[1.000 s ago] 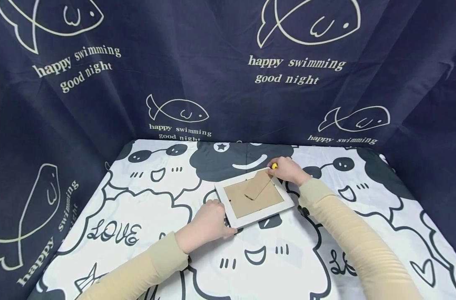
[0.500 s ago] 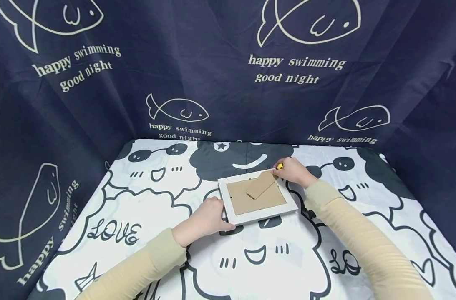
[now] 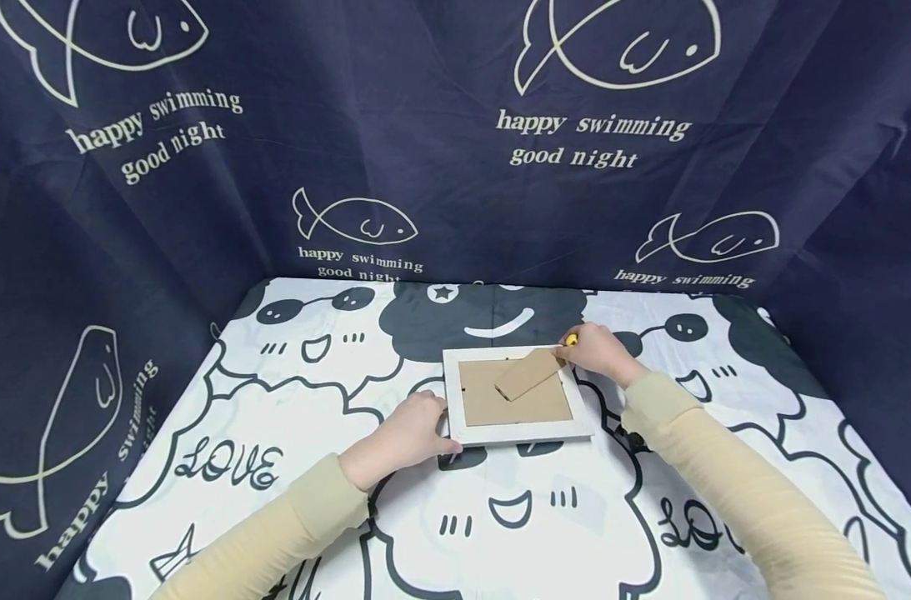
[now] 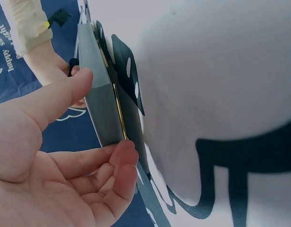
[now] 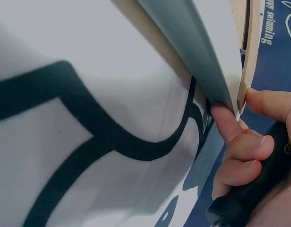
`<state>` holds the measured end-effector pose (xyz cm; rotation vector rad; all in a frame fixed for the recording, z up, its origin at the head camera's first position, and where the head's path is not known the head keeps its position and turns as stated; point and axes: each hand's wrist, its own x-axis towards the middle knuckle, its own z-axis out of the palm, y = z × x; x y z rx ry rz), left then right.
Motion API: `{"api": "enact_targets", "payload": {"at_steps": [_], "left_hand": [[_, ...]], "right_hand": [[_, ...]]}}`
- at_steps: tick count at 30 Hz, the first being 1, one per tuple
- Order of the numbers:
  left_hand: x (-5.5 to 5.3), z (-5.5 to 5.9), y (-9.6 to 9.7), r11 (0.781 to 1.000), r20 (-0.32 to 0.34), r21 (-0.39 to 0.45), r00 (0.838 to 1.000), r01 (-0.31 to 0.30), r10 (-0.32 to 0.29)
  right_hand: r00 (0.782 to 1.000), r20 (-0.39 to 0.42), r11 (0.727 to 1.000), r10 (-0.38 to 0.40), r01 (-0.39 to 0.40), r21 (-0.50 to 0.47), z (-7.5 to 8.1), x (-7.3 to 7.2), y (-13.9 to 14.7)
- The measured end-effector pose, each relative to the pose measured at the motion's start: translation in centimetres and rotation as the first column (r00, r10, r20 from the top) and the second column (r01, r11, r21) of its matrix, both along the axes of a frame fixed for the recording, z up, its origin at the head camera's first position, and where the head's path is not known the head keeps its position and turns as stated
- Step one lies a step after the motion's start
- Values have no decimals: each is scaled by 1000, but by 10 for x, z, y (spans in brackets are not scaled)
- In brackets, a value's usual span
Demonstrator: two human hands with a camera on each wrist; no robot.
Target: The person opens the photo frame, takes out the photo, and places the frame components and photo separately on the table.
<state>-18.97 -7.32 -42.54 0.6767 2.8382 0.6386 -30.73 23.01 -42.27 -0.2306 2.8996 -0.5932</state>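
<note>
A white picture frame (image 3: 515, 432) lies face down in the head view, with its brown backing board (image 3: 476, 408) and a flat brown easel stand (image 3: 528, 377) showing. My left hand (image 3: 406, 437) grips its near left corner; the left wrist view has the thumb on one side of the frame edge (image 4: 99, 90) and fingertips on the other. At the far right corner, my right hand (image 3: 596, 350) pinches the frame and the stand's end between thumb and forefinger. That hand's other fingers curl round a black-handled screwdriver (image 5: 249, 189), whose yellow end (image 3: 571, 340) sticks out.
A white cloth (image 3: 575, 550) with black cartoon drawings covers the table. Dark blue curtains (image 3: 455, 125) with printed fish hang behind and at both sides.
The frame has turned clockwise so that its near edge lies almost level, and has shifted slightly right. The right hand has moved right and nearer; the left hand keeps its corner.
</note>
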Motion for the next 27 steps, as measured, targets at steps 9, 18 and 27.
{"api": "enact_targets", "payload": {"at_steps": [9,18,27], "left_hand": [[-4,0,-7,999,67,34,998,2,-4],[-23,-3,-18,996,125,76,991,44,-54],[-40,-6,-29,989,138,88,982,119,-131]], "right_hand": [[999,33,1000,-26,26,-11,6,11,1],[996,65,998,-59,61,-33,5,18,2],[997,57,997,-55,58,-54,2,24,4]]}}
